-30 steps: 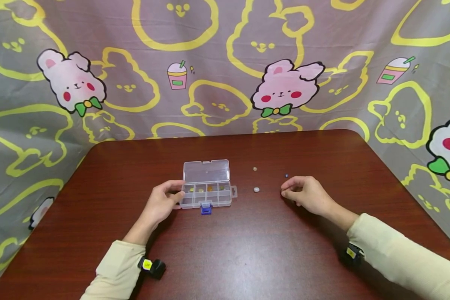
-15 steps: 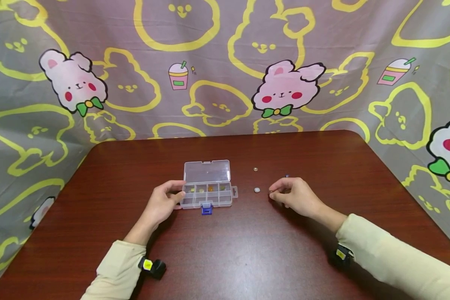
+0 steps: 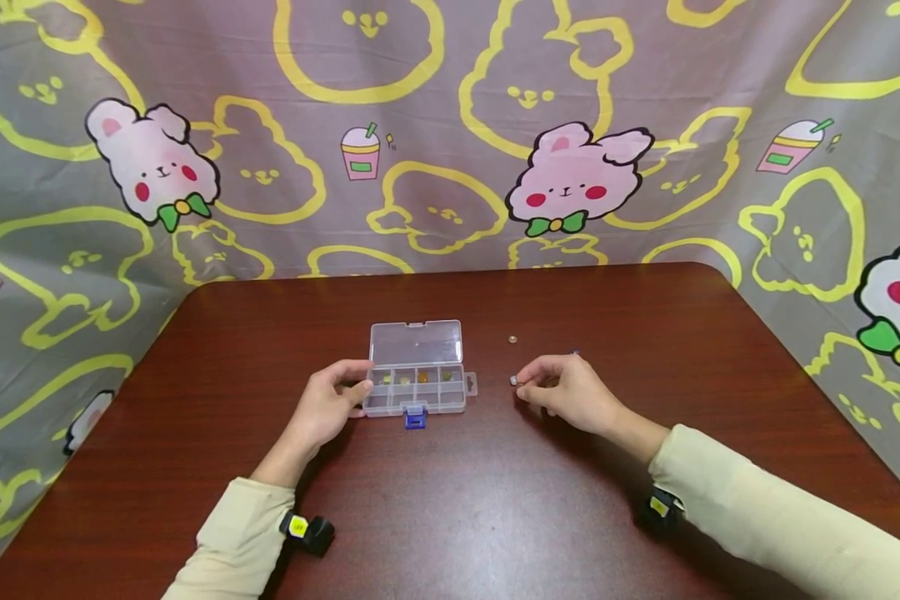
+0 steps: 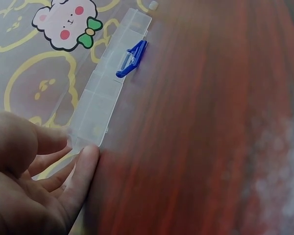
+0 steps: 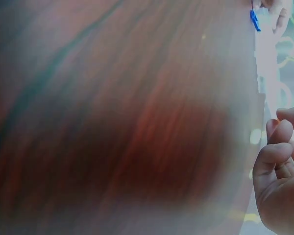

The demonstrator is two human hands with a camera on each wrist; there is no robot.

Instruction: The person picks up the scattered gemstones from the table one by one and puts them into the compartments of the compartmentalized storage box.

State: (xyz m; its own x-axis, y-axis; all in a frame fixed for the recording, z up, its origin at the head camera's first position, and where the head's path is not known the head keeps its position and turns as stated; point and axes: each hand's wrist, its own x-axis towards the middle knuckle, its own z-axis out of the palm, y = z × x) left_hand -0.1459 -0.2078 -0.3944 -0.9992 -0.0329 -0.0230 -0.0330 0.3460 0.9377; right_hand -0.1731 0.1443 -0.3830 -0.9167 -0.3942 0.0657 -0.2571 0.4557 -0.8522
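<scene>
In the head view, a clear plastic compartment box (image 3: 416,390) lies with its lid (image 3: 416,343) raised at the back and a blue latch (image 3: 416,419) at the front. Its back row holds several small stones, among them an orange one (image 3: 422,377). My left hand (image 3: 332,397) grips the box's left end between thumb and fingers. The right hand (image 3: 573,393) pinches a tiny stone, mostly hidden by the fingertips; a reddish-orange glint shows there in the right wrist view. Just beyond those fingertips a white stone (image 3: 513,380) sits on the table.
A small gold-coloured stone (image 3: 512,339) lies behind the white one. A blue stone (image 3: 576,352) peeks out behind my right hand. The dark red wooden table (image 3: 450,500) backs onto a patterned cloth (image 3: 435,125).
My right hand has moved left with the pinched stone, from near the blue stone to beside the white one. The left hand stays on the box.
</scene>
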